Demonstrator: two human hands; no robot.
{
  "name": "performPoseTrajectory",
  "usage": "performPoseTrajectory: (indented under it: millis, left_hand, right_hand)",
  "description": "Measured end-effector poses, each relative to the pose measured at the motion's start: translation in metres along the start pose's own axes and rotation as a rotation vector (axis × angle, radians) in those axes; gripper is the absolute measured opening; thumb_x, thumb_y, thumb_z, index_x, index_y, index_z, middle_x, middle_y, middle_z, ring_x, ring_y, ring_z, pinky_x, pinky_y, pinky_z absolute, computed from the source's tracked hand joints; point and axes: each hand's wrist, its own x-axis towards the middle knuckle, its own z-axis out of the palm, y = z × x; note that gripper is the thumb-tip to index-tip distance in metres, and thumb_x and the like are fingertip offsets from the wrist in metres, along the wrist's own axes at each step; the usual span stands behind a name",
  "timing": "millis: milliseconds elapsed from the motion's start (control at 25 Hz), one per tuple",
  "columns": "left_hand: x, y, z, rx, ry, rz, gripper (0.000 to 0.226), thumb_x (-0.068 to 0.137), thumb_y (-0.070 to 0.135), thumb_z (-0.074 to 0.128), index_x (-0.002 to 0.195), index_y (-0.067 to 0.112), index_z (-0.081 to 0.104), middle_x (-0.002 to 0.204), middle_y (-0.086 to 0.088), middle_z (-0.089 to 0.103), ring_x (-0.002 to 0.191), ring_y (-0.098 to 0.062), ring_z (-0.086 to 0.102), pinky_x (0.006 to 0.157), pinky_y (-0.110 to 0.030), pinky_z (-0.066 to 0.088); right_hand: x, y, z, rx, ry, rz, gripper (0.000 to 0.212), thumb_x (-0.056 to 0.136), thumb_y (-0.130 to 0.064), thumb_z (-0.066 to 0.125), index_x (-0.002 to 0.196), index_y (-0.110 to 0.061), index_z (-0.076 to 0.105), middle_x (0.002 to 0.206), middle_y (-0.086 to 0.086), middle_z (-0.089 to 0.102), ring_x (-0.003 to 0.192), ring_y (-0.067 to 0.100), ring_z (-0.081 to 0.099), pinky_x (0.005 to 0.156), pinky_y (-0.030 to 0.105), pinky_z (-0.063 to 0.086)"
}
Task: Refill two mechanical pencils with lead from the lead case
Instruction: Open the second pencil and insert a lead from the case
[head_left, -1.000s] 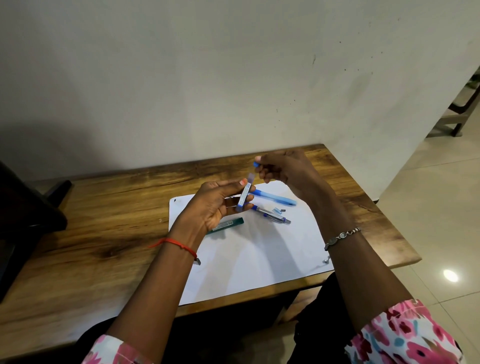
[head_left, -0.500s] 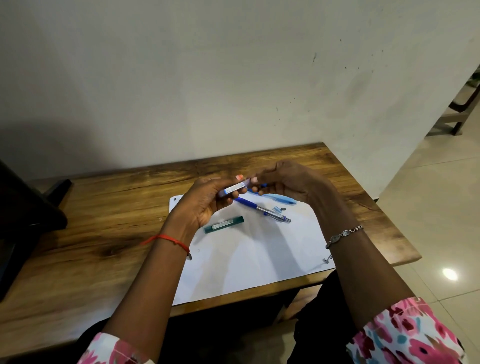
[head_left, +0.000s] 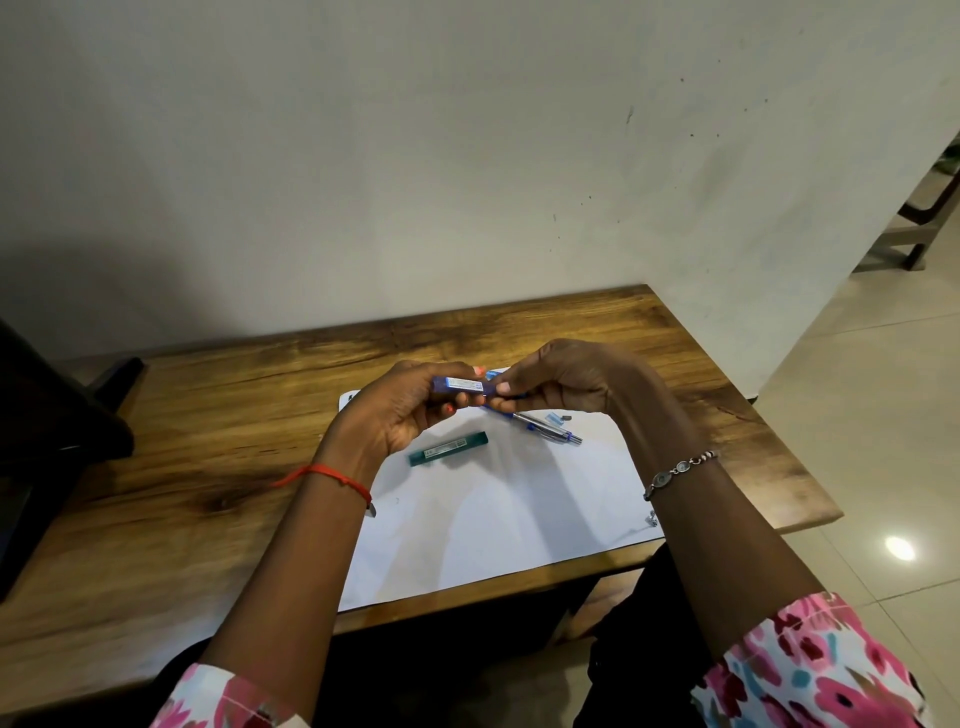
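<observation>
At frame centre the left grip (head_left: 395, 415) curls round the blue lead case (head_left: 460, 384). The right grip (head_left: 561, 379) pinches its end, apparently working the cap. Next needs a steady hold, spilling no lead.

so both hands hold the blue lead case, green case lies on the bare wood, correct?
No. Head view: the green case lies on the white paper, not on bare wood. The left hand and right hand do hold the blue lead case.
</observation>
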Motion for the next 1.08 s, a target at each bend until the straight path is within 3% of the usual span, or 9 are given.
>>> performPoseTrajectory:
  millis: [400, 680, 1080]
  left_hand:
    - [0.0008, -0.0006, -0.0046, 0.047, -0.066, -0.006, 0.012, 0.084, 0.013, 0.06, 0.083, 0.004, 0.068, 0.056, -0.001, 0.069, 0.04, -0.001, 0.053, 0.036, -0.009, 0.039]
    - [0.0019, -0.0024, -0.0058, 0.091, -0.102, 0.01, 0.013, 0.086, 0.013, 0.059, 0.089, 0.004, 0.068, 0.059, 0.0, 0.07, 0.047, -0.005, 0.06, 0.043, -0.013, 0.047]
    - [0.0024, -0.0051, -0.0044, 0.054, -0.155, 0.023, 0.012, 0.086, 0.013, 0.058, 0.092, 0.012, 0.068, 0.07, 0.001, 0.073, 0.059, -0.011, 0.068, 0.055, -0.019, 0.056]
  right_hand:
    - [-0.0021, -0.0016, -0.0031, 0.003, 0.027, 0.026, 0.036, 0.087, 0.016, 0.048, 0.06, 0.007, 0.07, 0.064, 0.015, 0.071, 0.056, 0.017, 0.07, 0.053, 0.02, 0.056]
    - [-0.0059, -0.0048, -0.008, -0.054, 0.043, -0.06, 0.012, 0.087, 0.011, 0.052, 0.088, 0.01, 0.064, 0.064, 0.009, 0.071, 0.056, 0.011, 0.068, 0.055, 0.017, 0.054]
    - [-0.0082, -0.0087, -0.0091, -0.163, 0.069, -0.212, 0.011, 0.088, 0.003, 0.055, 0.091, 0.004, 0.066, 0.059, 0.002, 0.068, 0.046, 0.004, 0.055, 0.043, 0.013, 0.044]
